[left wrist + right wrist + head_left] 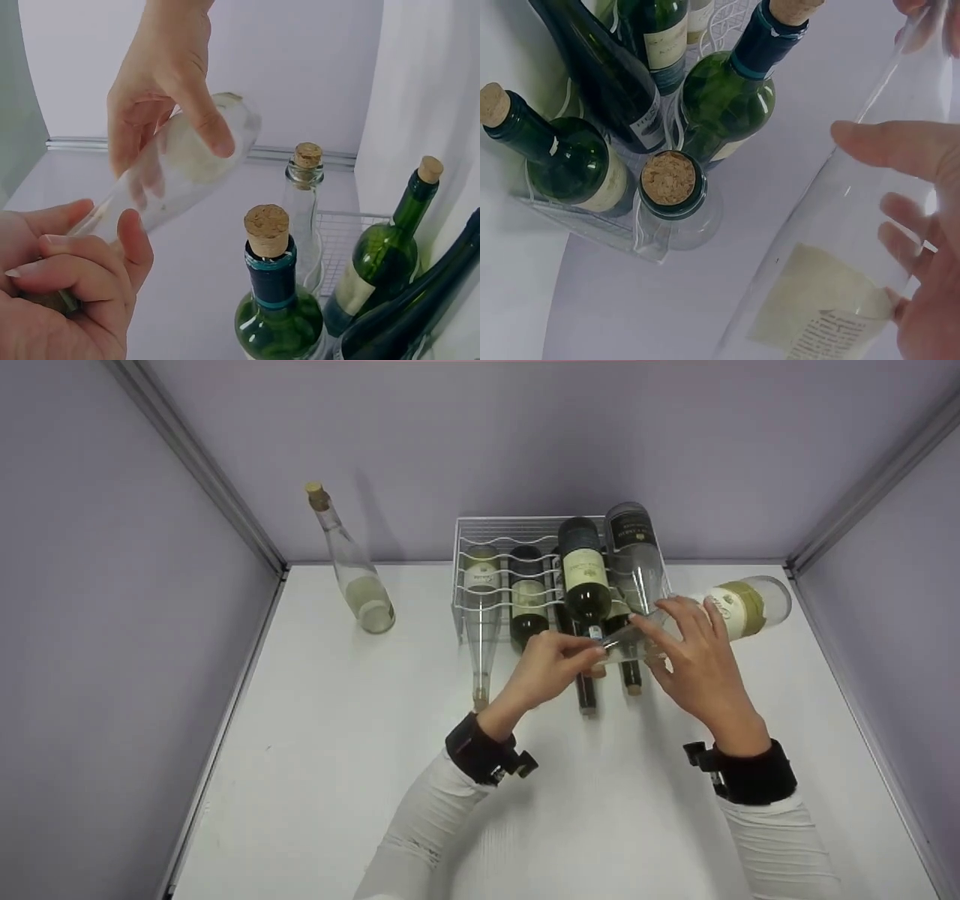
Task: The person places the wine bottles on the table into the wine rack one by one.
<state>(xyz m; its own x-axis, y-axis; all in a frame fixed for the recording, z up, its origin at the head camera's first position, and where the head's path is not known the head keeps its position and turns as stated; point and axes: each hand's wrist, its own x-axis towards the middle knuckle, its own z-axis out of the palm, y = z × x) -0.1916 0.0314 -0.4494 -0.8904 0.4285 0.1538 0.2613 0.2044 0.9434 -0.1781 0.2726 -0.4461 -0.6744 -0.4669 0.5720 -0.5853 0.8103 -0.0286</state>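
Note:
A clear glass bottle (pixel 750 607) with a cream and olive label is held tilted in the air, right of the rack, by both hands. My left hand (pixel 546 666) grips its neck end, and fingers hide most of the mouth. My right hand (pixel 701 664) holds it around the body with thumb and fingers. In the right wrist view the thumb lies along one side of the clear bottle (pixel 802 247). Beside the hands, a white wire rack (pixel 517 519) bears several corked bottles, among them a green bottle (pixel 585 568) and a clear dark-labelled bottle (pixel 631 529) on top.
Another clear corked bottle (pixel 360 577) stands on the white table (pixel 322 750) at the back left. Bottle necks stick out of the rack's front, below the hands. Grey walls (pixel 510 442) enclose the table at the back and sides.

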